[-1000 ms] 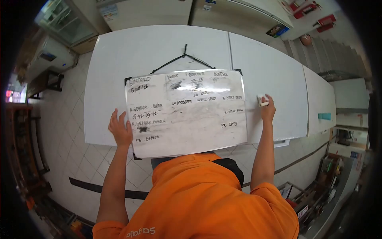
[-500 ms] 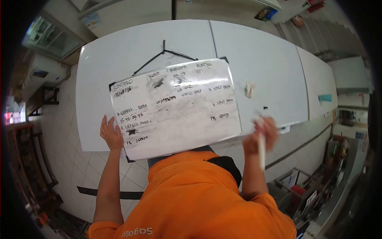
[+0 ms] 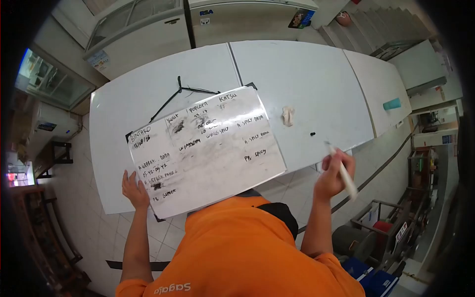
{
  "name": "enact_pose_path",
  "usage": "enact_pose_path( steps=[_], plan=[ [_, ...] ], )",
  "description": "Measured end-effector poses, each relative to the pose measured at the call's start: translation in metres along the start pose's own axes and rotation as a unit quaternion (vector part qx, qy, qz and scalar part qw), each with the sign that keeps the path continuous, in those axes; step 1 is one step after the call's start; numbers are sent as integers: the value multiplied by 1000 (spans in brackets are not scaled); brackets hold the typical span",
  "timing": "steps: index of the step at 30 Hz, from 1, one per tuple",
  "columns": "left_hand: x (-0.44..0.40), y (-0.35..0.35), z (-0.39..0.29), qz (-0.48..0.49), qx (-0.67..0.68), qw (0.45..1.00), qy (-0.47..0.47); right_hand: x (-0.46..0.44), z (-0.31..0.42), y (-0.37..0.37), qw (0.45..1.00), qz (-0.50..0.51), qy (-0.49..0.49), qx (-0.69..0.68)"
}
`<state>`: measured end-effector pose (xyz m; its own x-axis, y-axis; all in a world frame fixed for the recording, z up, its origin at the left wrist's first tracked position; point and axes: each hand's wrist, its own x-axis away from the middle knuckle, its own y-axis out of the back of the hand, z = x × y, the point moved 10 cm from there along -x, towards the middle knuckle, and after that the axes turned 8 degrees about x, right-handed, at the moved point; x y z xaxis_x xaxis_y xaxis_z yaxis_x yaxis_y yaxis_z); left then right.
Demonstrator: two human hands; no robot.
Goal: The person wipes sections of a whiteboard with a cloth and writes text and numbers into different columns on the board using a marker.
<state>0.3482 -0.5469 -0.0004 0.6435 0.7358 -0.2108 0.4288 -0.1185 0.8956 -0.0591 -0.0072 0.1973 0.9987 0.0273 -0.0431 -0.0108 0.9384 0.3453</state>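
Note:
A small whiteboard (image 3: 217, 163) with handwritten black lettering and smudges lies tilted on the white table, its near edge by my waist. My left hand (image 3: 135, 189) is at the board's left edge, fingers apart and stretched out. Raised off the table, right of the board, my right hand (image 3: 335, 175) is closed around a white marker (image 3: 348, 182). The marker's tip points up and left, away from the board. A small black cap (image 3: 312, 133) lies on the table near this hand. Between cap and board is a crumpled pale cloth or tissue (image 3: 288, 116).
The white table (image 3: 163, 69) has seams across its top. A black cord (image 3: 179, 89) is tied to the board's far edge. Chest freezers (image 3: 247, 22) stand behind the table, with steps at the far right. A turquoise cup-like item (image 3: 392, 104) sits at the right end.
The view has shifted, so the board and table appear lower and further left. My right hand, blurred before, is now sharp, with the marker still in it. My left hand stays at the board's edge.

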Motion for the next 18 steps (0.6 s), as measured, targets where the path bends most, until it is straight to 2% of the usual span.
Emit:
enact_pose_path(
  steps=[3, 4, 7, 18],
  plan=[
    [-12, -8, -5, -2, 2, 1000, -11, -24, -75, -43, 977, 140, -23, 161],
    [-7, -10, -2, -3, -8, 1000, -9, -9, -105, -54, 937, 210, -194, 199],
    [-1, -7, 8, -12, -9, 1000, -7, -18, -109, -72, 987, 114, 42, 109],
    [-9, -10, -2, -9, -7, 1000, -11, -44, -133, -178, 983, 136, 117, 48]
  ],
)
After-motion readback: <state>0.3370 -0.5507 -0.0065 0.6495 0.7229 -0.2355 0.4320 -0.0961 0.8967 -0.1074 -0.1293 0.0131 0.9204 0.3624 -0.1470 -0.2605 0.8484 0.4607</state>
